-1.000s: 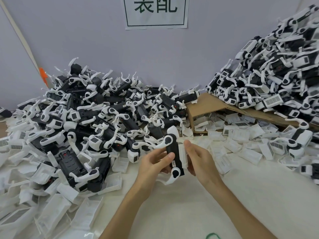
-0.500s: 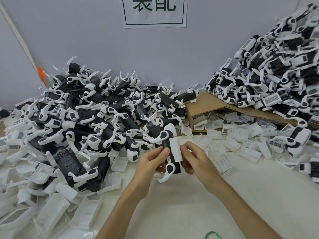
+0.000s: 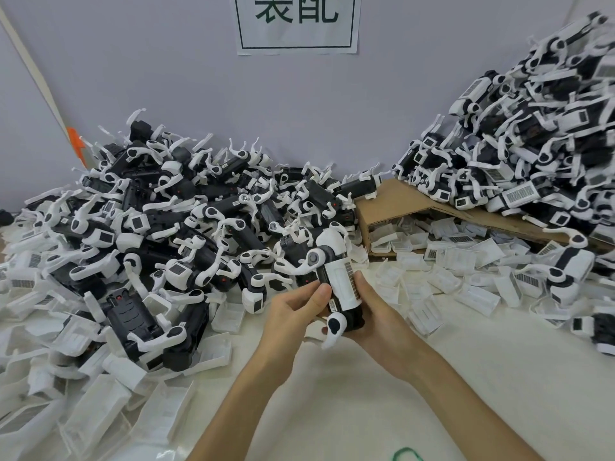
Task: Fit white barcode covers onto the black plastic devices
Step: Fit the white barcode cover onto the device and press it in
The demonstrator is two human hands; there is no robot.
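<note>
- Left hand (image 3: 294,311) grips a black device (image 3: 353,322) from the left, its thumb pressing the edge of the white barcode cover (image 3: 342,284) that lies along the device's face.
- Right hand (image 3: 379,314) cups the same device from the right and beneath, fingers curled round it.
- Both hold it nearly upright above the pale table (image 3: 366,410), near a cardboard box (image 3: 399,201).
- Bare devices (image 3: 166,227) are heaped at left, covered devices (image 3: 532,144) at right, and loose covers (image 3: 466,281) lie scattered between.
</note>
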